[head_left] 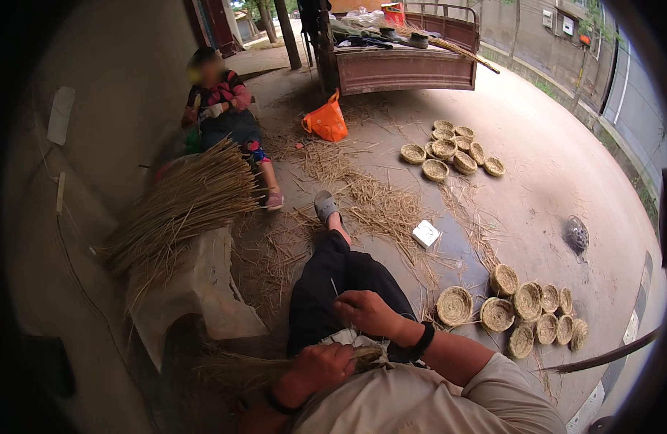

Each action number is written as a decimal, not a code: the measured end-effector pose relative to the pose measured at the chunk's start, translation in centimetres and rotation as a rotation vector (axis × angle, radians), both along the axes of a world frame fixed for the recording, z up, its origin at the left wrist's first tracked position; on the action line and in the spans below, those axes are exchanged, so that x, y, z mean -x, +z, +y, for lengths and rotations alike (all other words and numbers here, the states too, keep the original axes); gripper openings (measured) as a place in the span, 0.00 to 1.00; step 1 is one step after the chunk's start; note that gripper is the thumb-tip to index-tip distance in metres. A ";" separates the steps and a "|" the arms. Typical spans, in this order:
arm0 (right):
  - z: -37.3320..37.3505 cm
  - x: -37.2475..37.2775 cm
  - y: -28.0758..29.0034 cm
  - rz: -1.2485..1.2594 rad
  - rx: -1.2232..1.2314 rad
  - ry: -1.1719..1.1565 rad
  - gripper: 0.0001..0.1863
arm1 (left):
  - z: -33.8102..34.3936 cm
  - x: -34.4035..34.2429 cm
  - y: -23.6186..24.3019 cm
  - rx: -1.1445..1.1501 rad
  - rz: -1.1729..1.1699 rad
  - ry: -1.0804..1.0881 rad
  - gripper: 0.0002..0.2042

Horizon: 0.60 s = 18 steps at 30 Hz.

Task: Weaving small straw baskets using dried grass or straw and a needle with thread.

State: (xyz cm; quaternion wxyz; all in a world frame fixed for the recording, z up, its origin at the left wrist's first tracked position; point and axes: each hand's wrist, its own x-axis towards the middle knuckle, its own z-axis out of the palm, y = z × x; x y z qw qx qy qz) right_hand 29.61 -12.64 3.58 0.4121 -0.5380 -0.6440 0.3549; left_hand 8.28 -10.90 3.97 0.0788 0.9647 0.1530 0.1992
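My left hand [323,372] lies closed in my lap around a bundle of straw [250,370], whose loose ends trail off to the left. The straw also shows past my fingers as a short coiled piece [368,353], partly covered by my hands. Just above it, my right hand [370,312] is raised over my thigh with its fingers pinched together. A thin, straight needle [334,287] sticks up from that pinch. Any thread on it is too fine to make out. Both wrists wear dark bands.
A big straw sheaf [185,199] rests on a pale block [192,282] at left, near a seated person [225,108]. Woven straw baskets [455,307] stand in groups at right. Loose straw, an orange bag [326,118], a white box [425,233] and a cart [409,72] lie ahead.
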 end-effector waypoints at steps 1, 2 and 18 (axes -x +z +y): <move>0.1 -0.2 0.5 0.083 0.088 -0.041 0.14 | -0.1 0.0 0.4 0.023 0.004 -0.007 0.10; 0.1 -0.3 0.7 0.165 0.177 -0.083 0.15 | -0.1 0.1 0.5 0.047 0.009 -0.014 0.10; -6.3 -15.5 6.4 1.219 -0.031 -0.636 0.12 | 7.4 13.7 1.6 0.100 0.135 0.377 0.10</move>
